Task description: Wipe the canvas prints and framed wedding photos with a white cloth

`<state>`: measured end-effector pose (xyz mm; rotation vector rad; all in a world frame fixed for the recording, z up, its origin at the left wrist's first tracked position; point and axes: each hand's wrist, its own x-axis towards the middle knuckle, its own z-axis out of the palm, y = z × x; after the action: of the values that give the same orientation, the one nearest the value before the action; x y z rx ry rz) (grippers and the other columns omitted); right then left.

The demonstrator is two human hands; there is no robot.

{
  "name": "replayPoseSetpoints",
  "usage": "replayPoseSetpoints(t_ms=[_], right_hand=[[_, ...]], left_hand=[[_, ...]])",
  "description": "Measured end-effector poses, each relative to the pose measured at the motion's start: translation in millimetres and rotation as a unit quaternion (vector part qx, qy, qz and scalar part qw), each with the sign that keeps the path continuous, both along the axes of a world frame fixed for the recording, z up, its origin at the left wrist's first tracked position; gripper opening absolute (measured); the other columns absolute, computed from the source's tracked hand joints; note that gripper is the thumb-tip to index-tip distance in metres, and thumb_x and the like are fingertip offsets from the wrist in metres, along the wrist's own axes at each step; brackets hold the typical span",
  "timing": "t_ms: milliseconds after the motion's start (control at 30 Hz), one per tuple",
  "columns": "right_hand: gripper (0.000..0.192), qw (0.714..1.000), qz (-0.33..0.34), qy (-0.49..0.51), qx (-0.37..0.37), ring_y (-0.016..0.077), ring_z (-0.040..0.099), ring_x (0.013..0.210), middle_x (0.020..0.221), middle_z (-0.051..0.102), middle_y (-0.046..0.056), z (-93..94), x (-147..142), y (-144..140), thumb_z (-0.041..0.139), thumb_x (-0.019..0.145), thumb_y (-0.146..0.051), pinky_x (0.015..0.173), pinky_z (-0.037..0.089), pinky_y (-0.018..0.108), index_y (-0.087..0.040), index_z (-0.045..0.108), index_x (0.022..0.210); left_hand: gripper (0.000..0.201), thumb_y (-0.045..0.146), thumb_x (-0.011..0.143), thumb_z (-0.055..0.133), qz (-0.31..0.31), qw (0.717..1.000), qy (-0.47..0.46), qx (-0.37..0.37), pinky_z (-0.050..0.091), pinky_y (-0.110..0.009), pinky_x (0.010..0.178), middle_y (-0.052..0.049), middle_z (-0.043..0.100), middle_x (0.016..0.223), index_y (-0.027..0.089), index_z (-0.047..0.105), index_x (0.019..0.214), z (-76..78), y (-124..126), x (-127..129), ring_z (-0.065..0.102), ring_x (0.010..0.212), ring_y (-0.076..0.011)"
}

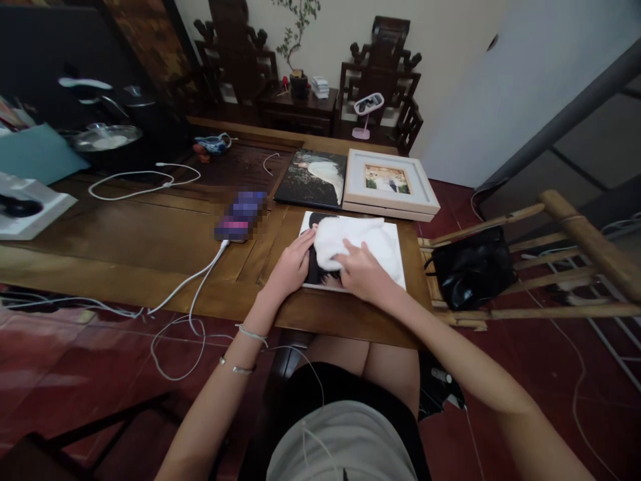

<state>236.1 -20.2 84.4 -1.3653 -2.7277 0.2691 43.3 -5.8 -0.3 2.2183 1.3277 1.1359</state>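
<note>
A photo panel point(328, 281) with a white border lies flat near the table's front edge, in front of my body. Bunched on top of it, a white cloth point(373, 237) hides much of its picture. My right hand point(363, 267) presses on the cloth, fingers partly bent into its folds. At the panel's left edge rests my left hand point(295, 260), fingers stretched out and together, the tips touching the panel beside the cloth.
Behind the panel lie a dark photo panel point(313, 177) and a white-framed picture point(420, 170). A phone point(240, 215) with a white cable point(200, 272) is to the left. A black bag point(473, 267) sits on a bamboo chair point(571, 207) at right.
</note>
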Motion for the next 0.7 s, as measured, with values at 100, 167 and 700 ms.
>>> replayPoseSetpoints(t_ms=[100,167,700], right_hand=[[0.046,0.998,0.058,0.003,-0.033,0.0363,0.031,0.139,0.144,0.048,0.015,-4.1,8,-46,0.043,0.076,-0.005,0.110,0.021,0.062,-0.014,0.068,0.114],[0.046,0.994,0.086,0.012,-0.058,0.0366,0.029,0.140,0.145,0.048,0.012,-4.0,14,-66,0.045,0.073,-0.005,0.110,0.021,0.065,-0.016,0.070,0.110],[0.048,0.999,-0.035,-0.010,0.020,0.0359,0.033,0.138,0.142,0.050,0.016,-9.4,0,35,0.042,0.080,-0.007,0.106,0.025,0.065,-0.014,0.063,0.122]], left_hand=[[0.046,0.015,0.093,0.033,0.014,1.000,0.010,-0.011,0.032,-0.048,0.117,-0.012,0.046,0.146,0.014,0.049,0.136,0.0,0,1,0.041,0.138,-0.0228],[0.045,0.015,0.093,0.034,0.018,1.000,0.010,-0.018,0.032,-0.048,0.116,-0.013,0.048,0.145,0.013,0.050,0.135,-0.1,-1,0,0.041,0.137,-0.0233],[0.046,0.024,0.098,0.029,0.012,1.000,-0.011,-0.010,0.031,-0.047,0.117,-0.014,0.047,0.146,0.012,0.046,0.140,3.1,-3,1,0.041,0.137,-0.0232]])
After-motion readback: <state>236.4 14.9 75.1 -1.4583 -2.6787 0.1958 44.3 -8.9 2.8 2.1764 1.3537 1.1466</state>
